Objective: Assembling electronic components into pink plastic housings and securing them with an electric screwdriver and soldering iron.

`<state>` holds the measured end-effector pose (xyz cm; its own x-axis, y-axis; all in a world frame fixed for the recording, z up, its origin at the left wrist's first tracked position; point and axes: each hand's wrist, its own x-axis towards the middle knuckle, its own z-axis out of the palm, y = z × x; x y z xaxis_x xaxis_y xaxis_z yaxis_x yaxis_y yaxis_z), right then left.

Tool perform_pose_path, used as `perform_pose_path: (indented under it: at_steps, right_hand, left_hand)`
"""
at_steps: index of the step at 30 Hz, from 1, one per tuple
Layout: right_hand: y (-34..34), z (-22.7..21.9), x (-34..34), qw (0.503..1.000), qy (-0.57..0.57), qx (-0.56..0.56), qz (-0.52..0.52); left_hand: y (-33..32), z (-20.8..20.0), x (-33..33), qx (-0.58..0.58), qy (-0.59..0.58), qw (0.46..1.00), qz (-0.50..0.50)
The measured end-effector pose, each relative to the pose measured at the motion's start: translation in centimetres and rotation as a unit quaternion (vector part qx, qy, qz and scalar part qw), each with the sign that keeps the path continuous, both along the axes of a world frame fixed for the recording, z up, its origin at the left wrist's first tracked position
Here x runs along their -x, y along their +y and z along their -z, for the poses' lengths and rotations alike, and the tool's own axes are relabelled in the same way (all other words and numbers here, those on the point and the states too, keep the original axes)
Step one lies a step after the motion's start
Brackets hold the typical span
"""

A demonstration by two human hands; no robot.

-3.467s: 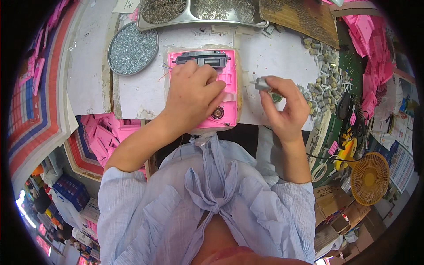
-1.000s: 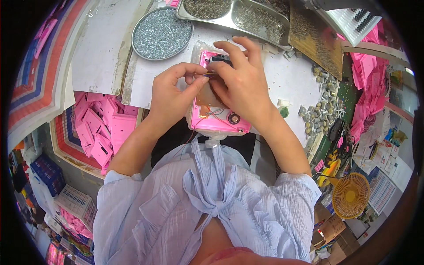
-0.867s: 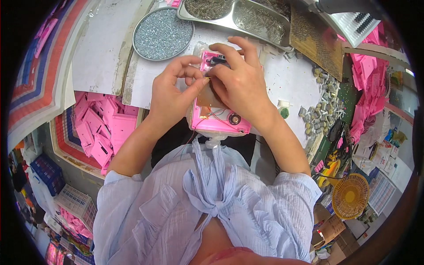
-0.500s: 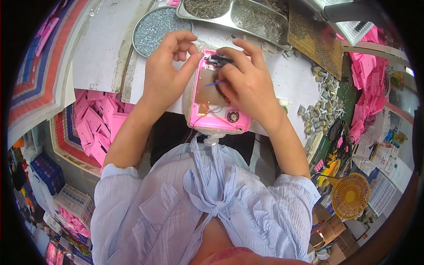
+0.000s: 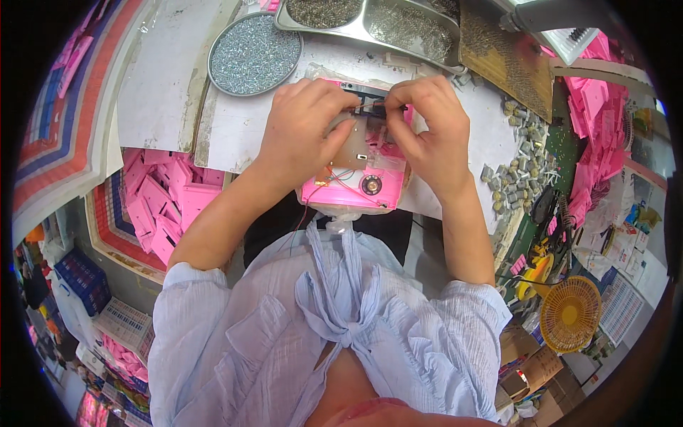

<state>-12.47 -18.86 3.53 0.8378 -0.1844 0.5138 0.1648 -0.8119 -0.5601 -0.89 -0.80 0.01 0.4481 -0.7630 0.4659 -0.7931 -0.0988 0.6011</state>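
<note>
A pink plastic device shell [image 5: 356, 188] lies open on the white table sheet in front of me, with a brown circuit board [image 5: 356, 146], thin wires and a small round speaker [image 5: 371, 185] inside. My left hand [image 5: 302, 132] rests on the shell's left side, its fingers pinching at the top edge. My right hand [image 5: 427, 132] covers the right side and pinches a small dark part [image 5: 376, 108] near the black strip at the top. Both hands' fingertips almost meet there.
A round metal dish of screws [image 5: 255, 53] sits at the upper left, a long metal tray of small parts [image 5: 370, 18] behind it. Grey cylindrical pieces [image 5: 523, 167] lie scattered at the right. Pink shells [image 5: 163, 206] fill a bin below left. A yellow fan [image 5: 569, 313] stands lower right.
Both hands came onto the shell. In the last second it slid slightly nearer, the left hand went out to the left and returned, and both now pinch at the top edge.
</note>
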Motion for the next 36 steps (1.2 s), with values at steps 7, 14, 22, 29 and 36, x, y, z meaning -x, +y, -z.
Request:
perform_pose_path:
  at_steps: [7, 14, 22, 29, 36]
  right_hand:
    - [0.2, 1.0, 1.6, 0.991, 0.002, -0.128, 0.034]
    - [1.0, 0.2, 1.4, 0.988, 0.04, -0.145, 0.043]
    - [2.3, -0.4, 2.6, 0.987, 0.102, -0.076, -0.094]
    - [1.6, 0.4, 3.9, 0.988, 0.125, -0.075, -0.052]
    - [2.0, 0.5, 1.9, 0.996, 0.074, -0.046, -0.029]
  left_hand:
    - [-0.5, -0.1, -0.5, 0.007, -0.007, 1.0, -0.002]
    - [2.8, -1.0, 0.2, -0.098, 0.018, 0.993, -0.057]
    - [2.3, -0.9, 3.6, -0.073, 0.073, 0.994, 0.045]
    - [1.5, -1.2, 3.4, -0.022, 0.128, 0.991, 0.042]
    - [0.8, -0.9, 2.8, 0.044, 0.182, 0.982, 0.036]
